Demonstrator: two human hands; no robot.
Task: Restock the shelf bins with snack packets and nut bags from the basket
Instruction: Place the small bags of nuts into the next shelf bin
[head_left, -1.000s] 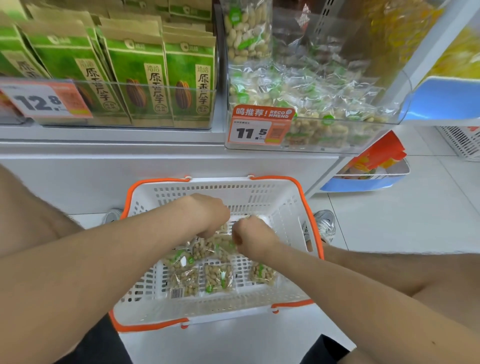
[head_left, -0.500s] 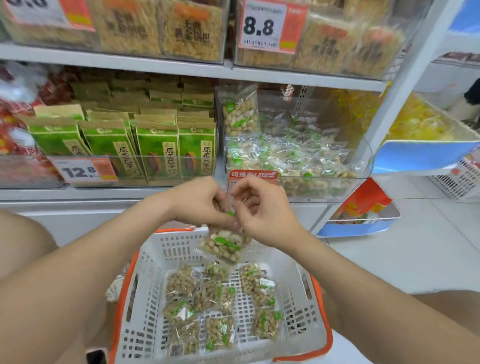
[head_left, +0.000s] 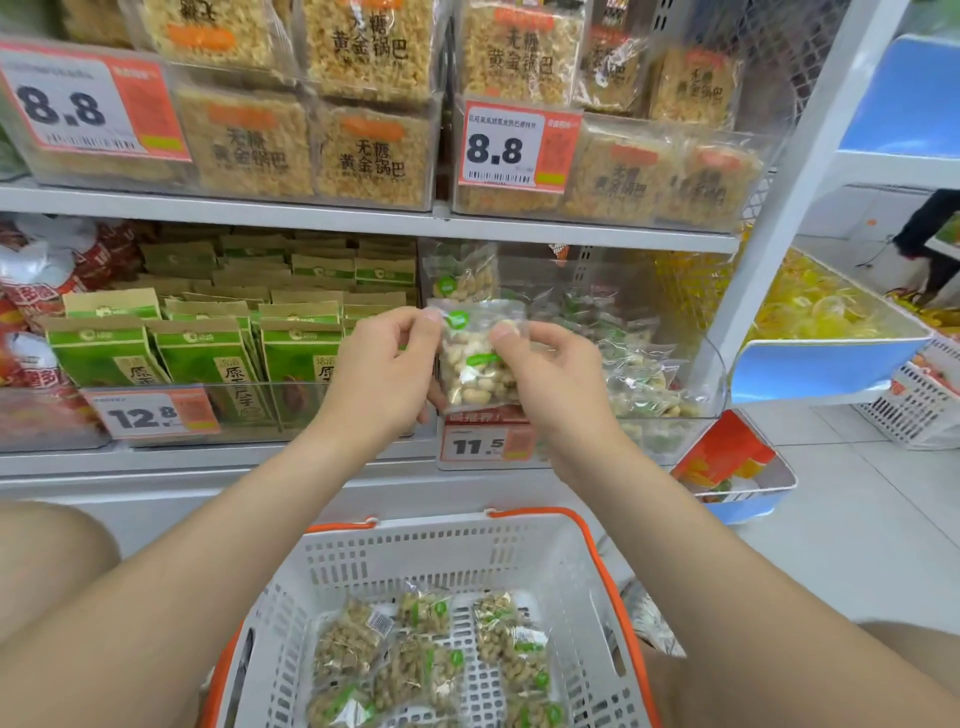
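Observation:
I hold a clear nut bag (head_left: 475, 364) with green labels upright in front of the lower shelf. My left hand (head_left: 382, 371) pinches its top left corner and my right hand (head_left: 553, 374) pinches its top right corner. Behind it is the clear shelf bin (head_left: 670, 410) of the same nut bags, tagged 11.5. One nut bag (head_left: 462, 275) stands upright at the bin's back left. Below, the white basket (head_left: 447, 551) with an orange rim holds several more nut bags (head_left: 431, 660).
Green seed packets (head_left: 208, 358) fill the bin to the left, tagged 12.8. The upper shelf carries rice-crust packs (head_left: 363, 150) tagged 8.8. A blue-edged bin of yellow goods (head_left: 826, 343) juts out at right. Another white basket (head_left: 919, 405) sits on the floor, far right.
Both hands rose from the basket with one nut bag and carried it up to the front of the 11.5 bin. The camera tilted upward toward the shelves.

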